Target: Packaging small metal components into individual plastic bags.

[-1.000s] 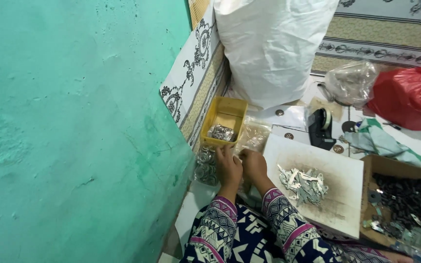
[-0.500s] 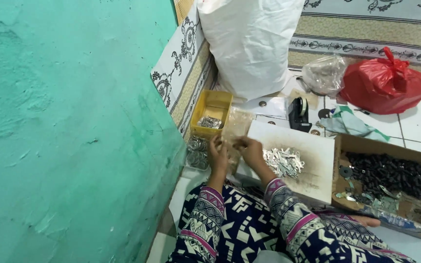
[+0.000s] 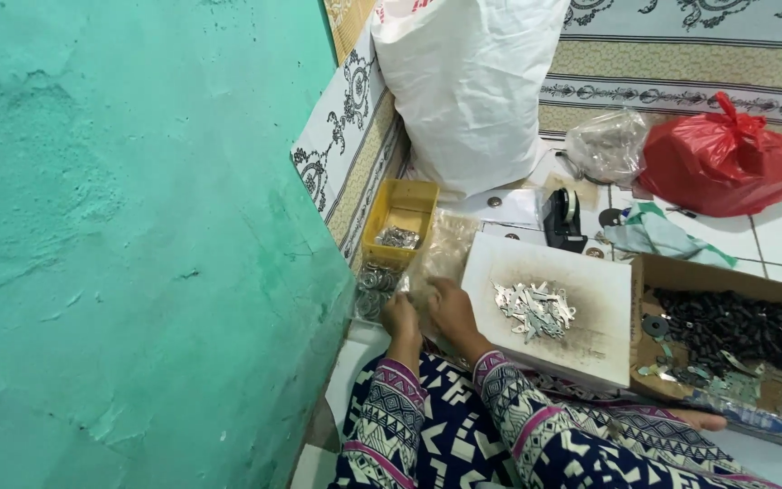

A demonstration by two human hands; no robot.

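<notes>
My left hand (image 3: 400,319) and my right hand (image 3: 450,308) are close together low on the floor, both gripping a clear plastic bag (image 3: 445,249) that stands between a yellow tray and a white board. Both arms wear patterned sleeves. What the fingers pinch inside the bag is too small to tell. Left of my left hand lies a pile of metal rings (image 3: 375,288). The yellow tray (image 3: 409,204) beyond it holds small silver parts. A heap of small silver metal pieces (image 3: 534,310) lies on the white board (image 3: 590,349) to the right of my right hand.
A teal wall (image 3: 128,235) fills the left. A big white sack (image 3: 472,91) stands at the back, with a clear bag (image 3: 606,145) and a red bag (image 3: 721,158) beside it. A black tape dispenser (image 3: 561,217) sits behind the board. A cardboard box (image 3: 653,385) of black parts is at the right.
The view has shifted, so everything sits slightly differently in frame. My hands stay together at the plastic bag; nothing has visibly been picked up or let go.
</notes>
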